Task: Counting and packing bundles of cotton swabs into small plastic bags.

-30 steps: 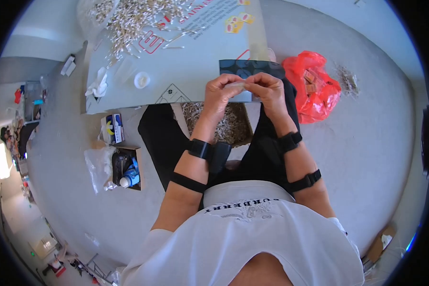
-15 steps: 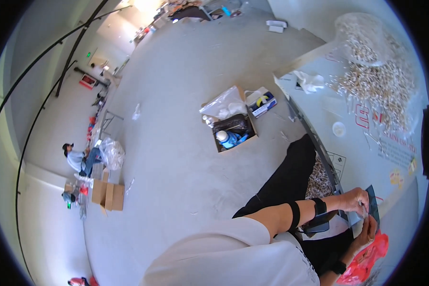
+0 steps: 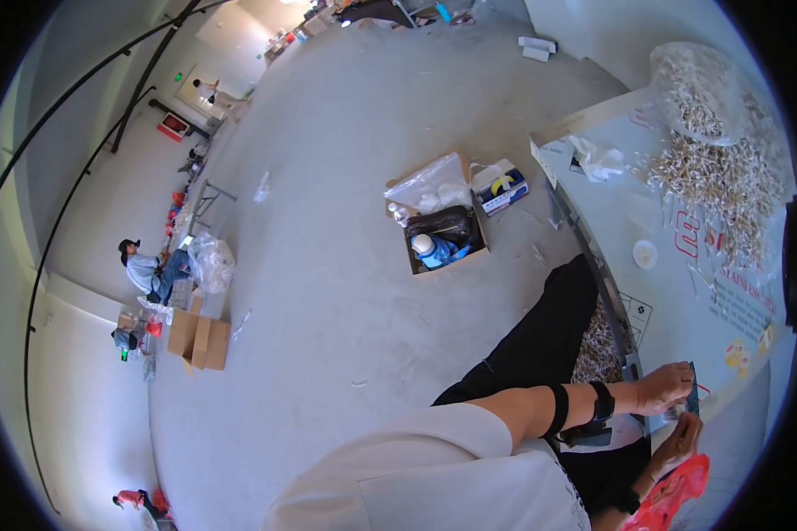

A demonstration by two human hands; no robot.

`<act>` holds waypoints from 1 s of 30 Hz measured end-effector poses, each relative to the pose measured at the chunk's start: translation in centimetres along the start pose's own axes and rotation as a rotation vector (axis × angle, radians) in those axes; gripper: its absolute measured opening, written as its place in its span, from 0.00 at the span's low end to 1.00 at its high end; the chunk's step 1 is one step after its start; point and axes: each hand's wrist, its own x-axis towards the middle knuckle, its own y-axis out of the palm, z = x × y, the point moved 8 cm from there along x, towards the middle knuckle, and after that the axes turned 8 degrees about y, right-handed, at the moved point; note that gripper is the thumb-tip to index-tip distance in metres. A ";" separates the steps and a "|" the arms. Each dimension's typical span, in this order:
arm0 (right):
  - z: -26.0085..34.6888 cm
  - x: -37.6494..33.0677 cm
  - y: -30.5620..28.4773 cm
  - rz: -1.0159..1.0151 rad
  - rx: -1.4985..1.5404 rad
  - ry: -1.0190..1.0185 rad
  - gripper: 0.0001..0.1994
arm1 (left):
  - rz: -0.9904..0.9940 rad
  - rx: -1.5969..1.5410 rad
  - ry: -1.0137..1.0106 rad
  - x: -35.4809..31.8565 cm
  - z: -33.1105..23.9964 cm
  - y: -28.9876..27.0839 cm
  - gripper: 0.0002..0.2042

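Note:
My left hand (image 3: 664,388), its wrist banded in black, is closed at the table's near edge. My right hand (image 3: 679,439) is closer to me, fingers pinched together. Between them is a small translucent piece (image 3: 676,411), like thin plastic, which both hands appear to grip; its exact kind is too small to tell. Just past the fingers lies a dark flat sheet (image 3: 693,389), partly hidden by my left hand. A red plastic bag (image 3: 673,496) hangs below my right wrist.
A film-covered table (image 3: 673,327) carries a heap of thin white-tipped sticks (image 3: 726,181), a clear bag, a small round lid (image 3: 645,255) and crumpled tissue (image 3: 599,161). More sticks (image 3: 600,350) lie beside my leg. An open carton (image 3: 452,265) stands on the floor. Other people are far left.
The view has shifted slightly, moving the table lower in the picture. My left hand has turned over more, and my hands stay close together around the translucent piece.

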 end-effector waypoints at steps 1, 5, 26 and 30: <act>0.8 0.1 0.3 0.029 0.024 -0.036 0.02 | 0.003 0.000 -0.001 0.3 -0.1 -0.7 0.07; 1.9 0.1 0.4 0.017 -0.036 -0.071 0.02 | 0.138 0.156 0.232 0.9 -2.1 -0.1 0.07; 5.1 -0.9 1.2 0.004 -0.051 -0.050 0.04 | 0.263 -0.023 -0.023 0.8 -1.0 -5.4 0.07; 7.2 -1.1 -1.3 -0.068 0.203 0.207 0.03 | 0.112 0.075 -0.030 1.6 -0.9 -11.3 0.06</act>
